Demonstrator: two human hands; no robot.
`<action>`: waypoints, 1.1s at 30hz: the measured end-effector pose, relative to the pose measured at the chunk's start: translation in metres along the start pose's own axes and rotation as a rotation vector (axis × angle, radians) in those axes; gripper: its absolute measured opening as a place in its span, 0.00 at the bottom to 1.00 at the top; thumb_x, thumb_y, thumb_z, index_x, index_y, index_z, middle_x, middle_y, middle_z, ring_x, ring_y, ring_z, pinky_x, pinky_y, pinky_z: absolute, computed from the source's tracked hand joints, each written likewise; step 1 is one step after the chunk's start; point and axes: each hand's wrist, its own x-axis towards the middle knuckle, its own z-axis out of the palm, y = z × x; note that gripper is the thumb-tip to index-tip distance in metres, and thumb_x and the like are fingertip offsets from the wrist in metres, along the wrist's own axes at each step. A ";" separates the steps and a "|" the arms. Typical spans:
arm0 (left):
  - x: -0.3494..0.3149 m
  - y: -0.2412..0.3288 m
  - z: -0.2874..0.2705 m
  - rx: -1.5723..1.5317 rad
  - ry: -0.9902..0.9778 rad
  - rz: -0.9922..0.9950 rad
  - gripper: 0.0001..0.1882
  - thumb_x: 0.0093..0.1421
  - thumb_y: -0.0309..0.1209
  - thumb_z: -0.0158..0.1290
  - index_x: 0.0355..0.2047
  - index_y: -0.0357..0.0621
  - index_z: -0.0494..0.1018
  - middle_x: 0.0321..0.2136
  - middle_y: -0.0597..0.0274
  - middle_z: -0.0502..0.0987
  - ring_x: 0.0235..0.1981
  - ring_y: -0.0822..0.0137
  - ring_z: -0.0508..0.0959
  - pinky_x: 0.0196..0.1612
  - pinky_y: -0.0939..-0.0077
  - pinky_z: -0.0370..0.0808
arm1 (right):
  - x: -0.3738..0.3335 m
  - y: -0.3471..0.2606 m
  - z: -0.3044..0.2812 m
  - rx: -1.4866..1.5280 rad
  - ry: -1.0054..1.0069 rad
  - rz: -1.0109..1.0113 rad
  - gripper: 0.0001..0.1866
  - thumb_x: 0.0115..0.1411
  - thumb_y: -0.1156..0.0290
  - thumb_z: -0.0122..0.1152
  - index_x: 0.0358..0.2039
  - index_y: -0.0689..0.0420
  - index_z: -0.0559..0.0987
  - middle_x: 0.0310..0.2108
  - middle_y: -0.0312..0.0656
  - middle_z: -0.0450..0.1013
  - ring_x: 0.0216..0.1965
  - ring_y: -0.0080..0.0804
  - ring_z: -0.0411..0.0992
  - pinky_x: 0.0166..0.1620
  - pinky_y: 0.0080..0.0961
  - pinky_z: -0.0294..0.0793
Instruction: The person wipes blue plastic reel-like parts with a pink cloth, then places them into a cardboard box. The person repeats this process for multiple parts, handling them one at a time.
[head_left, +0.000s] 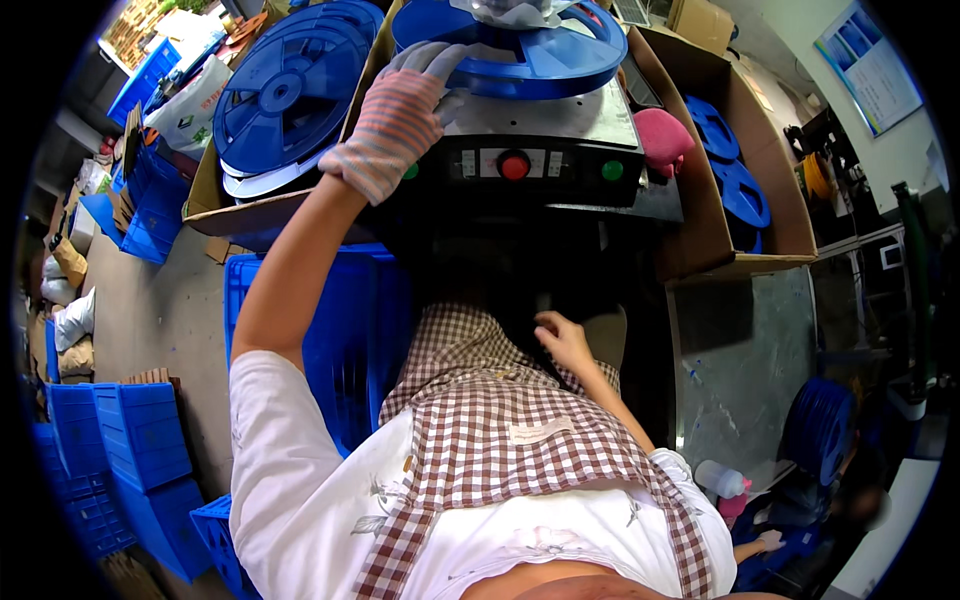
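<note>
A large blue plastic reel (530, 72) lies on the metal top of a machine (510, 165) with a red button and green buttons on its dark front. My left hand (400, 110), in a pink-and-grey striped knit glove, is closed at the reel's left rim, fingers over the edge and thumb lower down. Clear plastic film (510, 12) covers the reel's middle. Bare and low over my lap, my right hand (566, 343) is held with curled fingers beside the checked apron (500, 420). Dark shadow hides what those fingers may hold.
Left of the machine, a cardboard box (200, 205) holds stacked blue reels (285, 90). Another cardboard box (785, 215) with blue parts stands right, beside a pink bundle (662, 140). Blue crates (145, 430) are stacked at left. Another person's hand (770, 541) shows lower right.
</note>
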 end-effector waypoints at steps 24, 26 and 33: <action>0.065 -0.018 0.033 0.356 -0.396 0.191 0.24 0.59 0.28 0.51 0.57 0.49 0.67 0.50 0.54 0.73 0.52 0.53 0.73 0.56 0.60 0.69 | -0.013 0.049 0.024 0.111 -0.069 0.190 0.16 0.59 0.67 0.59 0.46 0.58 0.78 0.30 0.42 0.79 0.27 0.26 0.77 0.34 0.25 0.76; 0.058 -0.042 0.046 0.423 -0.234 0.247 0.21 0.61 0.28 0.48 0.56 0.46 0.67 0.48 0.53 0.75 0.51 0.54 0.74 0.54 0.61 0.70 | -0.012 0.045 0.023 0.098 -0.093 0.194 0.15 0.60 0.69 0.59 0.47 0.59 0.78 0.32 0.40 0.79 0.27 0.23 0.75 0.33 0.22 0.75; 0.041 -0.060 -0.017 0.307 0.056 0.347 0.10 0.55 0.27 0.48 0.38 0.48 0.72 0.30 0.54 0.73 0.35 0.55 0.75 0.39 0.61 0.73 | -0.011 0.047 0.028 0.134 -0.083 0.219 0.15 0.60 0.70 0.58 0.47 0.59 0.78 0.32 0.38 0.78 0.26 0.20 0.73 0.31 0.19 0.74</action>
